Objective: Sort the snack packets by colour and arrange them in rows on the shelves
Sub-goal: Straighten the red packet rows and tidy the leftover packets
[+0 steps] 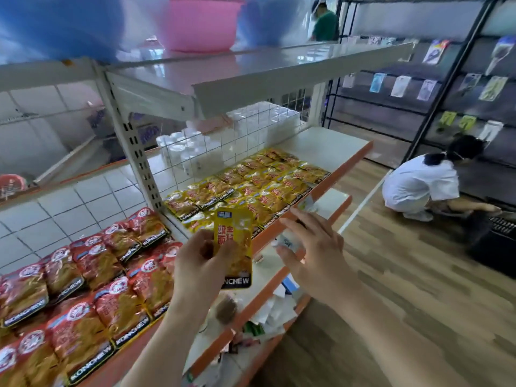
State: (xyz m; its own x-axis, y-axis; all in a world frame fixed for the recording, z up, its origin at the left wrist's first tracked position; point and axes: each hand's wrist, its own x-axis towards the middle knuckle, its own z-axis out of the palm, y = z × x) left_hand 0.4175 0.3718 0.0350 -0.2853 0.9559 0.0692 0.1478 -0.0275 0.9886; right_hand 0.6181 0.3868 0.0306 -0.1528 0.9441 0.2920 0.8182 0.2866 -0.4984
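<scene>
between our hands stands a yellow packet (233,238), long axis upright, pinched by our left hand (198,266); our right hand (315,255) hovers beside it, fingers spread and holding nothing; yellow rows (251,188) lie just beyond.

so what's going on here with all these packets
A person is sorting snacks onto a shelf. Their left hand holds one yellow packet up in front of it; the right hand is open beside it, holding nothing. Rows of yellow packets lie in the right bay, red packets in the left.
</scene>
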